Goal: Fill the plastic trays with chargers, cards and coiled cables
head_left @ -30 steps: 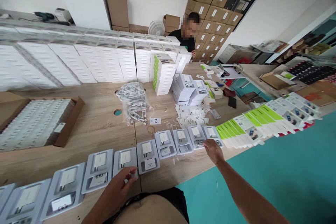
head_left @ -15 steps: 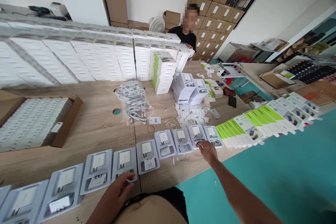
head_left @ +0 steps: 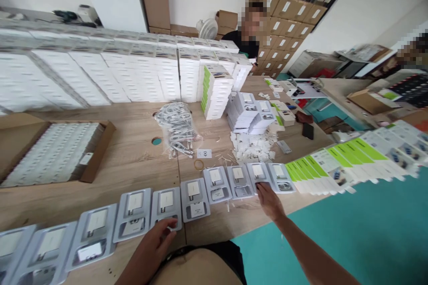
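Grey plastic trays stand in a row along the table's front, each with a white flat device in its upper compartment. My right hand (head_left: 270, 201) is at the second tray from the right (head_left: 256, 170), fingers together and pointing down into its lower compartment. A cable there is mostly hidden by the fingers. The rightmost tray (head_left: 278, 171) has a coiled cable (head_left: 285, 185) in its lower compartment. My left hand (head_left: 159, 237), fingers loosely bent and apart, rests by the front edge of another tray (head_left: 166, 196) and holds nothing visible. Other trays hold white cards, such as this card (head_left: 197, 209).
Bagged cables (head_left: 177, 127), a heap of white scraps (head_left: 252, 147) and stacked white boxes (head_left: 216, 93) stand behind the trays. To the right lie overlapping green-and-white boxes (head_left: 310, 171). An open carton (head_left: 107, 147) is at left. A person (head_left: 245, 40) stands behind the box wall.
The view has shifted, so the scene sits further right. My right fingers reach deeper into the tray and cover the cable that showed beside them. My left hand stays by its tray.
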Demonstrator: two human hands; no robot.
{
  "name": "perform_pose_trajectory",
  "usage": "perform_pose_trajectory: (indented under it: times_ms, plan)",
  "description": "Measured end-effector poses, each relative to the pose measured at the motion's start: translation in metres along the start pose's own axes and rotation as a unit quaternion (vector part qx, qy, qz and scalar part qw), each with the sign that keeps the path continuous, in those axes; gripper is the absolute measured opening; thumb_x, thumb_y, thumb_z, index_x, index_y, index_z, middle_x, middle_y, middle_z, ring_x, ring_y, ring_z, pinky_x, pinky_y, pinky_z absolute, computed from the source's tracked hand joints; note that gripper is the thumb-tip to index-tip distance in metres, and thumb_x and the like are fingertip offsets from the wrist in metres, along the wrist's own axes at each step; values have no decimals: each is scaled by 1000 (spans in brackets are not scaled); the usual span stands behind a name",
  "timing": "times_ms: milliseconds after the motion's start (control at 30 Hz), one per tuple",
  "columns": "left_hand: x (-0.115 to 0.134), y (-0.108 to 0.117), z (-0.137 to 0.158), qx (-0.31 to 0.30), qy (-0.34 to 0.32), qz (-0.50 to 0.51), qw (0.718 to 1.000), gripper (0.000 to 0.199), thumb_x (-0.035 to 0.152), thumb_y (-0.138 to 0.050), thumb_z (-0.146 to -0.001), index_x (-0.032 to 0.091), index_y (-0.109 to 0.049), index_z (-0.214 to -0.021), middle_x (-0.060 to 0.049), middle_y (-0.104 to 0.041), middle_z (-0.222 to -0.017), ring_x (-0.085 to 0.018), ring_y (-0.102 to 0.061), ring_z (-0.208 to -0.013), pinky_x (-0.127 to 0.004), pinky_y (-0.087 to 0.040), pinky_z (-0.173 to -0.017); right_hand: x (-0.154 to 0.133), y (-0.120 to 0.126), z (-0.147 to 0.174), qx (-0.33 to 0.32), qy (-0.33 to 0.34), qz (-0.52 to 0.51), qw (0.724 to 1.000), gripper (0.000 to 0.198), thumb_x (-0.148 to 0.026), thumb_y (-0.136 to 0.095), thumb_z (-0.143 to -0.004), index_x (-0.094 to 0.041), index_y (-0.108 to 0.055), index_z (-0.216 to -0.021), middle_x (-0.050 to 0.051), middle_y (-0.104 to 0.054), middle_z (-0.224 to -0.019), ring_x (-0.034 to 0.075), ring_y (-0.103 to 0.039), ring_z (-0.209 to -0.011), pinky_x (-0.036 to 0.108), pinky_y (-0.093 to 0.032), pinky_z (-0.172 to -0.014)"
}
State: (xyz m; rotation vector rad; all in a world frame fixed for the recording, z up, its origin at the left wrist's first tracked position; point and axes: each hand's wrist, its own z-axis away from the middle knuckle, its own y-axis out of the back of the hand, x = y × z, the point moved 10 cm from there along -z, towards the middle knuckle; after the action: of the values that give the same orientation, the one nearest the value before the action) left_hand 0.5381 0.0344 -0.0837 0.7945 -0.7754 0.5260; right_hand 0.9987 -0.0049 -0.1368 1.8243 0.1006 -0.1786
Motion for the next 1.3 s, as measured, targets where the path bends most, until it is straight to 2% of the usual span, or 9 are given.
perform_pose_trajectory:
  times_ms: [200, 333, 533, 633, 767, 1000, 1133, 1200, 1300]
  plan:
    - [18, 14, -2, 8, -22, 5, 1000, 29, 37, -47, -90, 28, -58, -115, -3, -64, -114, -18, -59, -96, -30, -47, -82, -17, 26, -37, 36, -49, -19, 998, 29, -33, -44, -92, -18, -67, -100, 11, -67, -108, 26, -60, -103, 44, -45, -95]
    - [26, 23, -4, 21, -27, 8, 999, 25, 33, -48, -89, 28, -58, -112, -1, -64, -109, -16, -59, -92, -27, -47, -78, -120, -6, -120, -102, -30, -102, 989, 29, -29, -40, -94, -19, -66, -100, 8, -68, -104, 22, -59, -100, 36, -45, -90]
    - [32, 34, 5, 41, -19, 32, 998, 25, 33, -47, -90, 28, -58, -112, -1, -64, -108, -16, -59, -92, -28, -46, -77, -283, -73, -239, -163, 53, -116, 978, 25, -24, -49, -91, -24, -62, -112, 4, -64, -114, 18, -53, -109, 28, -40, -89]
    - [17, 41, 17, 70, 11, 64, 995, 29, 38, -46, -90, 28, -57, -115, -3, -63, -114, -18, -59, -97, -29, -47, -80, -316, -98, -267, -184, 59, -96, 976, 26, -19, -53, -88, -17, -60, -112, 10, -64, -110, 23, -54, -104, 32, -39, -87]
    - [-16, 43, 31, 111, 51, 131, 984, 33, 43, -50, -88, 28, -59, -116, -5, -63, -118, -21, -58, -101, -31, -46, -84, -322, -105, -277, -199, 71, -86, 974, 18, -12, -51, -86, -18, -66, -96, 7, -66, -92, 20, -57, -90, 31, -38, -81]
    - [-32, 43, 14, 121, 72, 406, 903, 43, 52, -57, -83, 18, -60, -109, -8, -67, -99, -17, -62, -79, -25, -43, -57, -304, -38, -249, -147, 144, -125, 971, 26, -16, -48, -91, -24, -67, -106, 5, -64, -99, 18, -53, -96, 29, -37, -84]
    - [-1, 42, -14, 55, 105, 557, 822, 51, 61, -46, -85, 19, -53, -112, -10, -67, -99, -17, -67, -75, -21, -40, -50, -346, 33, -191, -89, 335, -164, 924, 24, -20, -47, -94, -27, -69, -102, 5, -63, -91, 18, -51, -92, 32, -36, -84]
    - [23, 40, -24, -11, 96, 567, 818, 51, 64, -45, -84, 19, -51, -107, -12, -68, -99, -18, -68, -71, -18, -34, -44, -371, 64, -156, -64, 429, -171, 884, 22, -21, -48, -95, -26, -67, -104, 5, -62, -87, 19, -51, -89, 34, -37, -83]
    - [43, 45, -29, -41, 66, 510, 857, 43, 61, -50, -84, 19, -49, -90, -7, -67, -78, -11, -59, -50, -17, -23, -38, -386, 90, -130, -65, 455, -195, 866, 22, -19, -47, -94, -26, -65, -105, 5, -61, -87, 19, -52, -88, 35, -39, -82]
